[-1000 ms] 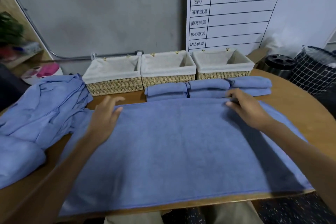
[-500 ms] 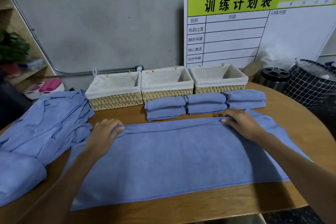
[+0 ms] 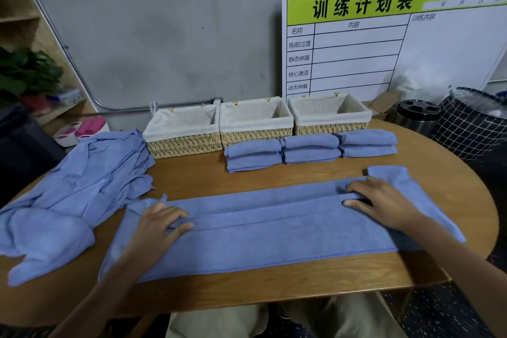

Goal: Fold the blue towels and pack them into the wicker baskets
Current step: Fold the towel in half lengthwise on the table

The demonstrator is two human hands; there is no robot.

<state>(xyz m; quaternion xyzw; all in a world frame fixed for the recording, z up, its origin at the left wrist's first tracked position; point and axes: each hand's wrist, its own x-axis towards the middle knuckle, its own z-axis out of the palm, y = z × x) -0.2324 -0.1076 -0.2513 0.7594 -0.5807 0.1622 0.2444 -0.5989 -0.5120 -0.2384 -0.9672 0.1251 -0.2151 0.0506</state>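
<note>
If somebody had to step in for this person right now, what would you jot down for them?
Left hand and right hand: each grips the far edge of the spread towel, drawn toward the person over the middle; the lengthwise fold is under way.
Folded towels: three stacks of two sit on the table in front of the middle and right baskets.
Wicker baskets: three in a row by the wall, nothing visible inside them.
Unfolded pile: at the left of the table.
Done: six towels folded.
Left: finish this fold, fold the pile, pack everything into the baskets.
</note>
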